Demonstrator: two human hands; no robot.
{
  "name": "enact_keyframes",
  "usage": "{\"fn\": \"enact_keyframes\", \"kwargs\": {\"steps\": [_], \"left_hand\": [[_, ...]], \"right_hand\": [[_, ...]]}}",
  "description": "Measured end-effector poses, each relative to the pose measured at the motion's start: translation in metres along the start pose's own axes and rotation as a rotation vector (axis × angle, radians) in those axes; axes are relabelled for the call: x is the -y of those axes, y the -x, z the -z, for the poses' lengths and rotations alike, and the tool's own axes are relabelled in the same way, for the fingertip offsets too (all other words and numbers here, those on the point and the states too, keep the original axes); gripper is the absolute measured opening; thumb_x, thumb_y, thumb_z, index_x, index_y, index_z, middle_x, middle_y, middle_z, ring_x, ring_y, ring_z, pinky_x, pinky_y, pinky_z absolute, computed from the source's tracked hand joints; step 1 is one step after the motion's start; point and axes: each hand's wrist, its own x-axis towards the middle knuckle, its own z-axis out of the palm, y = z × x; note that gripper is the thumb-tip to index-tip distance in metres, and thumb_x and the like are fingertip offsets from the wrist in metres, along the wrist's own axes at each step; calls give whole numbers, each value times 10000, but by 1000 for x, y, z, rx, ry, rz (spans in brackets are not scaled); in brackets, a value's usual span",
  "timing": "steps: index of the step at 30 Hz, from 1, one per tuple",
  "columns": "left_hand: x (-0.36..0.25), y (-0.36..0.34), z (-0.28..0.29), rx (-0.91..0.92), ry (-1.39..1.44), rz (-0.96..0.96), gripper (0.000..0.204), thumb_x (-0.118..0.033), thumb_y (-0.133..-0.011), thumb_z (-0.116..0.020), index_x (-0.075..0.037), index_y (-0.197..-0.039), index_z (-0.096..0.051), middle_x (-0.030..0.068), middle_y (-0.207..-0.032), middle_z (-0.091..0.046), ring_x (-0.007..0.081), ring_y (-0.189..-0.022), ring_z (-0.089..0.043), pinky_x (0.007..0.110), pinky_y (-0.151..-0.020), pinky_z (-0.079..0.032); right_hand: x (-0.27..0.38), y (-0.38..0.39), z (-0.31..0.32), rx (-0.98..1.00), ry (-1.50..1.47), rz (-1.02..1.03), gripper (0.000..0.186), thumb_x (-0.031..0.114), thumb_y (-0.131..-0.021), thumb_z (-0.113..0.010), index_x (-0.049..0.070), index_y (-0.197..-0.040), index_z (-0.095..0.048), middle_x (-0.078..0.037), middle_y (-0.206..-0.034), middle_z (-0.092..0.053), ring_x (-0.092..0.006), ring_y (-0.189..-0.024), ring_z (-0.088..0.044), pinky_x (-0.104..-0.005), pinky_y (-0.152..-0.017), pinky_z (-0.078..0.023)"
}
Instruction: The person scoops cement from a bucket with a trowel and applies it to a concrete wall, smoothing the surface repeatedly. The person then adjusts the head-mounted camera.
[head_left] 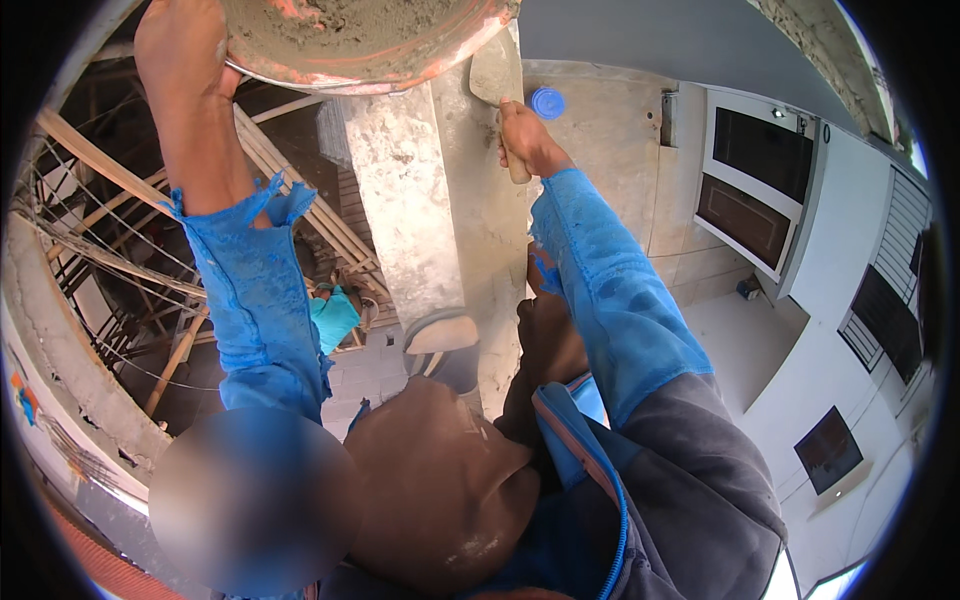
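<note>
My left hand (182, 50) is closed on the edge of a round basin (330, 82) at the top of the view. Grey wet mortar (375, 35) fills the part of it that shows, and reddish patches mark its rim. My right hand (530, 138) grips the handle of a trowel (496, 72). The blade points up, just beside the basin's right side, over smooth grey plaster on a wall (490, 215). Some fingers of both hands are hidden. Just right of the trowel, lower down, is a round blue object (547, 103).
My boot (442, 345) rests by a narrow pale ledge (405, 190) beneath me. Left of it there is a drop with bamboo poles (300, 190) and a person in a teal top (334, 318) far below. A white-framed window (755, 170) stands right.
</note>
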Motion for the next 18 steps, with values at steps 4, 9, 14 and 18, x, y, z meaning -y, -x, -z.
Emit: {"fn": "enact_keyframes", "kwargs": {"steps": [4,9,14,18], "left_hand": [[-2,11,4,26,-61,-91,406,-292,-1127,-604,88,-1191,-736,90,-1092,-756,134,-940,-668,296,-835,-553],[-8,14,-3,-5,-120,-103,399,-297,-1111,-624,77,-1184,-741,95,-1108,-758,145,-949,-686,306,-835,-558],[-7,5,-12,-88,45,2,384,-291,-1091,-658,65,-1205,-747,92,-1131,-761,142,-955,-699,293,-819,-570],[-8,11,-10,-98,-32,-2,397,-289,-1070,-691,70,-1230,-745,85,-1148,-762,137,-972,-705,287,-810,-576]], "right_hand": [[-56,44,-2,-47,223,7,479,498,-1165,-352,68,-1086,-546,-48,-739,-527,-156,-542,-518,-357,-497,-507],[-62,37,37,-107,239,107,526,553,-1152,-378,68,-1088,-570,-34,-709,-516,-149,-547,-533,-350,-502,-498],[-14,-36,85,-125,223,138,612,641,-1122,-390,75,-1084,-621,-28,-703,-498,-149,-547,-483,-356,-528,-459],[-19,-61,99,-8,409,70,638,630,-1123,-386,79,-1341,-624,-30,-721,-471,-163,-581,-478,-375,-547,-444]]}}
